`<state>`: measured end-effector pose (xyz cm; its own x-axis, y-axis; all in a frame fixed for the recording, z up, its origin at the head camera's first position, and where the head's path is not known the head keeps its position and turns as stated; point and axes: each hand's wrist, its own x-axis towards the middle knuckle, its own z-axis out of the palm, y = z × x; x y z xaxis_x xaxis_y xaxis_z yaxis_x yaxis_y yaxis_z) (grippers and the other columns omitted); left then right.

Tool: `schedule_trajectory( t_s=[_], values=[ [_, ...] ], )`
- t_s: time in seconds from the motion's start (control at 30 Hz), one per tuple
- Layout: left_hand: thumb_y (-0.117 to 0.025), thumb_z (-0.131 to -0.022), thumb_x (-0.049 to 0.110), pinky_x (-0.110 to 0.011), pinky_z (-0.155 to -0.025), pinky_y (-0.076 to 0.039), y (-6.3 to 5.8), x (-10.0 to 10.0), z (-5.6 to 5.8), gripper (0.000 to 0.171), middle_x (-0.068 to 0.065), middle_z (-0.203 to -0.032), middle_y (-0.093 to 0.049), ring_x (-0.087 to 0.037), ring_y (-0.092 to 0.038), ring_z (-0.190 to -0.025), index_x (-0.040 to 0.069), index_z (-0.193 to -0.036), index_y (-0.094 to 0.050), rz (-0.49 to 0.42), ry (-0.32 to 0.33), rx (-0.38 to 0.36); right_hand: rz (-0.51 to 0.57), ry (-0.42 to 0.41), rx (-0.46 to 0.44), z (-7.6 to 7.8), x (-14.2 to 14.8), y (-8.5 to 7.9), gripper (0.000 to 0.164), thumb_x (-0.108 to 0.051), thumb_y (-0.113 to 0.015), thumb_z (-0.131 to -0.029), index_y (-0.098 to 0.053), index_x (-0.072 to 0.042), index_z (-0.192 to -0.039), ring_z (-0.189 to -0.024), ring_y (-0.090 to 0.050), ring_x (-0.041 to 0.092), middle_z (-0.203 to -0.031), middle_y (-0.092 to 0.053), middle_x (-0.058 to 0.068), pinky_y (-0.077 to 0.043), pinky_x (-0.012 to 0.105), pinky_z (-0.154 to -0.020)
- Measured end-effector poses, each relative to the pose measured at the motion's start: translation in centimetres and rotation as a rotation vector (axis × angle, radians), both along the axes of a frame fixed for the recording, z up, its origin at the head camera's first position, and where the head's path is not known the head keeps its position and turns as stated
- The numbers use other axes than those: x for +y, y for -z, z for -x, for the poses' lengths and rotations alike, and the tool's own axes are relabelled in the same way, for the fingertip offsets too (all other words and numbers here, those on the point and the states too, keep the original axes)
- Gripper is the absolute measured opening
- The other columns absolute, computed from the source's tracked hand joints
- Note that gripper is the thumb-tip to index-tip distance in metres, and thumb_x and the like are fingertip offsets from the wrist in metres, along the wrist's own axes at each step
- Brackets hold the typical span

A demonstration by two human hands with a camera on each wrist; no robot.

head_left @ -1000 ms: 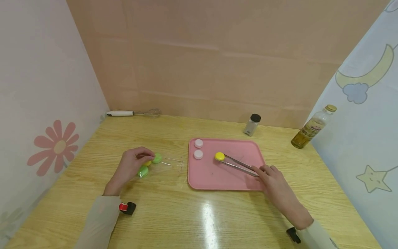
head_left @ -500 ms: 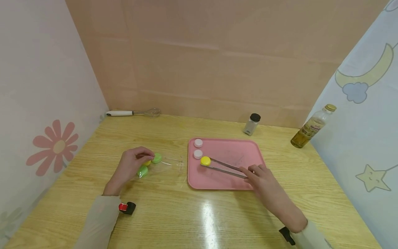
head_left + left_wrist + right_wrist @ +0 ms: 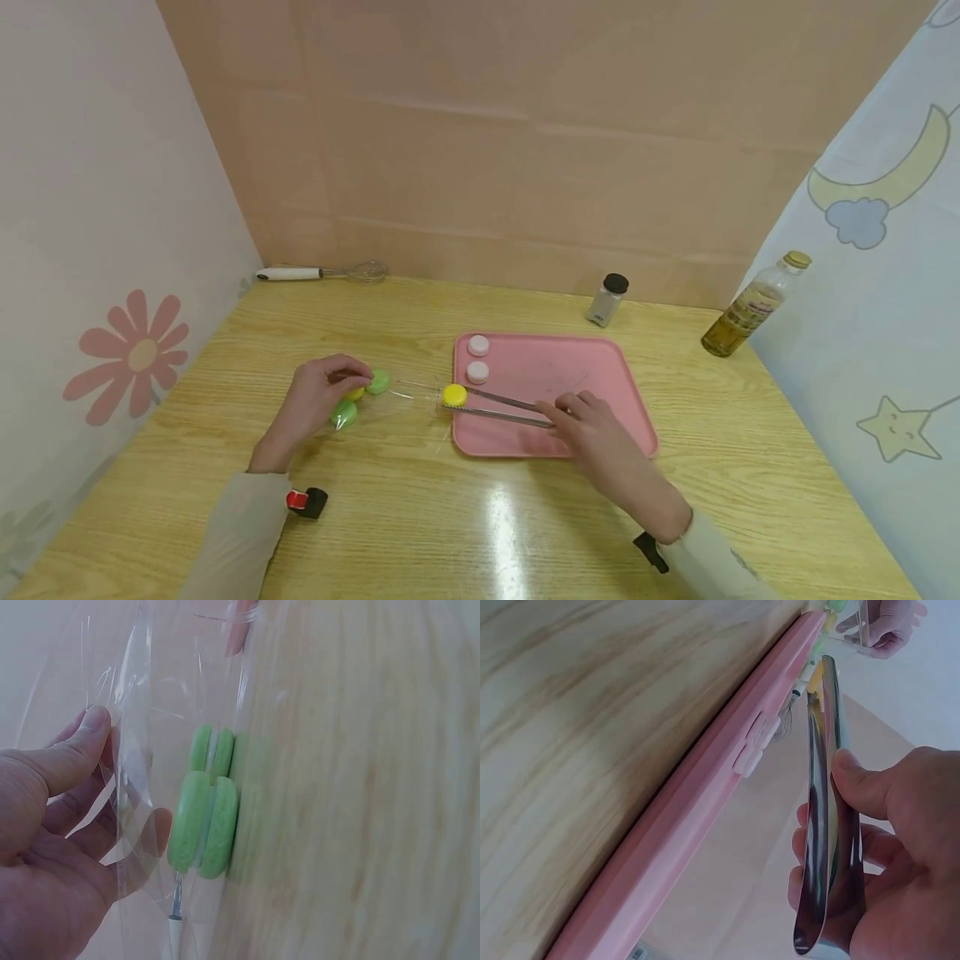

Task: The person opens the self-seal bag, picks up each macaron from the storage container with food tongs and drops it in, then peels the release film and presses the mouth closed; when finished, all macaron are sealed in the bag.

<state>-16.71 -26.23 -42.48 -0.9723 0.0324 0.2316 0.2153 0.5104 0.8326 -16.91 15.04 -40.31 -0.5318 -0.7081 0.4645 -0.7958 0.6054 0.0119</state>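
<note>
right hand (image 3: 603, 437) gripping metal tongs (image 3: 817, 825), thumb on one side, fingers on the other. tongs closed on a yellow macaron (image 3: 454, 396), which sits at the tips, over the left rim of the pink tray (image 3: 555, 440) in the head view; gap between macaron and rim can't be read. tongs point left, toward the left hand (image 3: 315, 400). that one pinches the thin wall of a clear plastic container (image 3: 135, 690) between thumb and fingers. container lies on the wood table (image 3: 405, 517), just left of the tray, one end facing it. two green macarons (image 3: 202, 825) show beside the left hand, seen through the clear plastic; a second yellow one (image 3: 355, 394) shows between them, partly behind the fingers. two pale pink macarons (image 3: 477, 372) sit on the tray near its left edge, one behind the other. at the back of the table: whisk (image 3: 292, 273) lying at left, black-lidded jar (image 3: 604, 304) upright behind the tray, bottle (image 3: 742, 321) of amber liquid, gold cap, at far right.
</note>
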Motion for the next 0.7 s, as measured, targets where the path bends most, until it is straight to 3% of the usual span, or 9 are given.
schedule_trajectory(
  t_s=[0.3, 0.7],
  values=[
    [-0.070, -0.096, 0.010, -0.025, -0.077, -0.054, 0.0, 0.0, 0.0, 0.007, -0.005, -0.102, -0.073, -0.021, -0.066, -0.091, 0.008, -0.101, -0.076, -0.001, 0.002, 0.004, -0.039, -0.024, 0.026, 0.4, -2.0, 0.1, 0.051, 0.006, -0.087, -0.073, -0.071, -0.010, -0.119, -0.075, -0.046, 0.020, -0.092, -0.062, 0.003, -0.045, 0.033, -0.069],
    [-0.071, -0.095, 0.008, -0.024, -0.076, -0.054, 0.1, 0.1, 0.1, 0.006, -0.005, -0.101, -0.073, -0.020, -0.066, -0.090, 0.008, -0.100, -0.076, -0.002, -0.002, 0.016, -0.091, -0.050, -0.024, 1.0, -5.1, 0.1, 0.045, -0.003, -0.084, -0.082, -0.070, -0.013, -0.124, -0.078, -0.042, 0.018, -0.090, -0.057, 0.000, -0.042, 0.030, -0.069]
  ],
)
